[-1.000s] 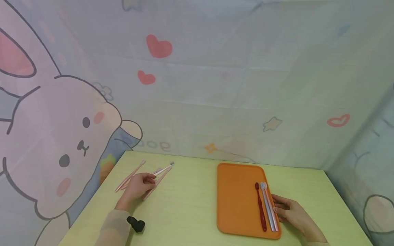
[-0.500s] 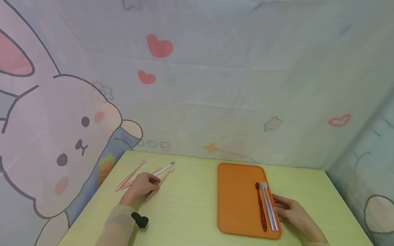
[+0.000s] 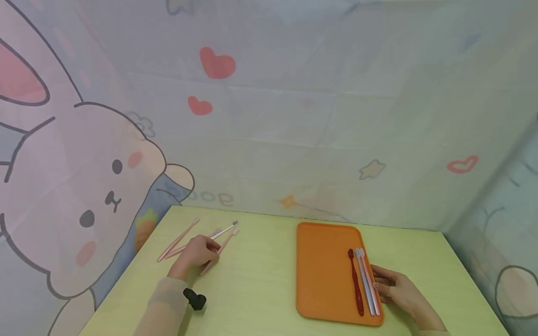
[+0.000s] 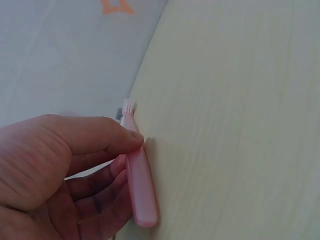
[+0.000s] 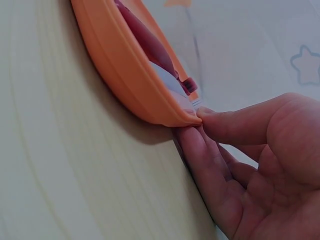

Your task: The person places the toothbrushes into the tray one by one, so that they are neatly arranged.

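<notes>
Between thumb and fingers my left hand pinches a pink toothbrush with white bristles, at the left of the table. Beside that hand lie another pink toothbrush, a white toothbrush with grey bristles, and a third pink one partly hidden by the hand. At the right, my right hand grips the rim of an orange tray, thumb on top and fingers beneath. Along the tray's right side lie a dark red toothbrush, a light blue one and a pink one.
Everything stands on a pale yellow-green table. Behind it hangs a printed cloth with hearts and a large rabbit, meeting the table's back edge. A small black device sits at my left wrist.
My left hand has moved slightly right, from above the brushes onto the rightmost pink toothbrush, which it now pinches. The right hand and the tray have stayed put.
</notes>
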### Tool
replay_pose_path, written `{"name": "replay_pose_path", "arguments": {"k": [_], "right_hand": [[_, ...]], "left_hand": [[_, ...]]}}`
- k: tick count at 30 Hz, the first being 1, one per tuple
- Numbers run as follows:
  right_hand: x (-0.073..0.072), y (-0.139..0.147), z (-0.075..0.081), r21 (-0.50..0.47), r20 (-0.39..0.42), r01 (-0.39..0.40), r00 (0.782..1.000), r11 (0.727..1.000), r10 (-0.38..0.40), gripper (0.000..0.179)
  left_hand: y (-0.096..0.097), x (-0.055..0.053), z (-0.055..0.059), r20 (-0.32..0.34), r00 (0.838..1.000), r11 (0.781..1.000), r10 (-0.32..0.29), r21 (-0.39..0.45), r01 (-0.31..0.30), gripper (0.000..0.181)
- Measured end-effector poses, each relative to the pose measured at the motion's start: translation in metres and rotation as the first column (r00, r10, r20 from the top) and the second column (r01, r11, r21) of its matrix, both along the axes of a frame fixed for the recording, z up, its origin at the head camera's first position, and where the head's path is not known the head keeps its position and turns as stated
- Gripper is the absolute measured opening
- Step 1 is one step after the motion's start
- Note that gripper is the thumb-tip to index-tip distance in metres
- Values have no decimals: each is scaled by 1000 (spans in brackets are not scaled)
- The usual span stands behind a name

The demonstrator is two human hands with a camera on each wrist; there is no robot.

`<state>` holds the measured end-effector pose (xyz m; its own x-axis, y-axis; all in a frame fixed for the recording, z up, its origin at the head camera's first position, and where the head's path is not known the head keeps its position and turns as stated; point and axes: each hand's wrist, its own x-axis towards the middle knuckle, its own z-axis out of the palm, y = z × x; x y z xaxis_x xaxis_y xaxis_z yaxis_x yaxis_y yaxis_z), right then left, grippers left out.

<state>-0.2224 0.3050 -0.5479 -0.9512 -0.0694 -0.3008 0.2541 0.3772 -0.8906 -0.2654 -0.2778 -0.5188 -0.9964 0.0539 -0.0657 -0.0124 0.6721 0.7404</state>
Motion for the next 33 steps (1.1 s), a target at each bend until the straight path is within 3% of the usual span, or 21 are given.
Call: {"name": "replay_pose_path", "arguments": {"k": [13, 25, 33], "right_hand": [[0, 0, -1, -1, -8, 3, 1000, 1000, -3, 63], [0, 1, -3, -16, -17, -9, 1000, 1000, 8, 63], [0, 4, -4, -15, -38, -42, 998, 999, 41, 64]], "left_hand": [[2, 4, 3, 3, 1000, 999, 25, 32, -25, 27], [3, 7, -2, -3, 998, 997, 64, 40, -64, 24], [12, 12, 0, 38, 996, 982, 78, 168, -83, 23]]}}
